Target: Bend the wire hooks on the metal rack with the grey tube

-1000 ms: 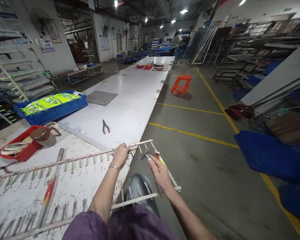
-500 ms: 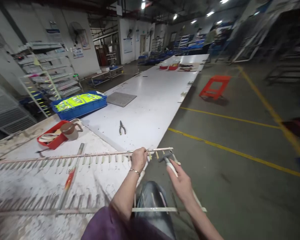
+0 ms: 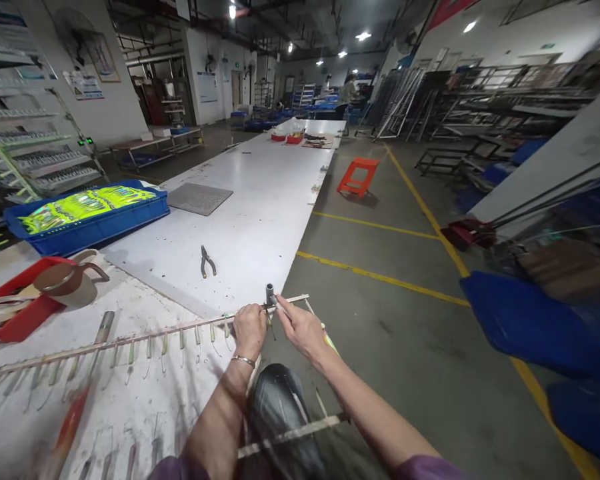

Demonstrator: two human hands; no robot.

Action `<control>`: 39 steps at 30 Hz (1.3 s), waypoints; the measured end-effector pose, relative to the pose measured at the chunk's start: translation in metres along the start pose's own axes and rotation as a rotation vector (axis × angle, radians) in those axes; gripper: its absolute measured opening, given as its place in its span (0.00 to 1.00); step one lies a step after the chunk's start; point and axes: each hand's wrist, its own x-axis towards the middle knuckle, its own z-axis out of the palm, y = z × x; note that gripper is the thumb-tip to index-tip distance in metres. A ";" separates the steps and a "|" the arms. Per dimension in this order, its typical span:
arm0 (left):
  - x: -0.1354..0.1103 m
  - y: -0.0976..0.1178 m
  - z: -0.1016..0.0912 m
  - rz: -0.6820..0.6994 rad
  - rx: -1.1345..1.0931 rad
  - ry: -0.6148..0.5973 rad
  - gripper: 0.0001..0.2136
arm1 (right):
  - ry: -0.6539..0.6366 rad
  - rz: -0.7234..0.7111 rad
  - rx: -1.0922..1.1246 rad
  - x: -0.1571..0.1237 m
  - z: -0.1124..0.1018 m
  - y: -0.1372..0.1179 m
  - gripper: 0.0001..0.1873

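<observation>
My left hand [image 3: 250, 330], a bracelet at its wrist, is closed around a long thin strip [image 3: 170, 331] near the table corner. Small pale pieces with thin wire hooks hang in a row along this strip. My right hand [image 3: 303, 331] grips a hammer [image 3: 270, 293], its grey metal head just above the strip beside my left fingers; most of the handle is hidden by my hand. The strip belongs to a frame whose end sticks out past the table edge, over my knee. A second rail [image 3: 295, 435] crosses nearer to me.
Pliers [image 3: 207, 261] lie on the white table [image 3: 250, 213]. To the left are a blue crate [image 3: 95, 227] of bright yellow-green pieces, a brown mug [image 3: 73, 283] and a red bin [image 3: 37, 313]. A red stool [image 3: 359, 177] stands on the floor at right.
My view has turned right. My right hand has brought the hammer left and in, right beside my left hand over the strip. My left hand keeps its hold on the strip.
</observation>
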 end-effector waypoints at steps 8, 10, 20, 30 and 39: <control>0.000 -0.002 0.001 -0.002 0.001 -0.002 0.10 | 0.035 -0.043 0.024 0.001 0.000 0.002 0.27; 0.000 -0.003 0.001 0.017 0.005 0.003 0.11 | -0.011 -0.047 0.005 0.003 -0.001 0.002 0.26; -0.001 -0.005 -0.001 0.032 0.022 0.009 0.13 | 0.038 -0.019 0.007 -0.002 -0.002 0.003 0.27; -0.001 -0.003 -0.006 0.036 0.017 -0.006 0.13 | 0.029 0.013 -0.007 -0.006 -0.001 0.000 0.27; 0.000 -0.011 -0.002 0.079 -0.005 0.002 0.11 | 0.011 0.013 -0.023 -0.001 0.000 0.001 0.26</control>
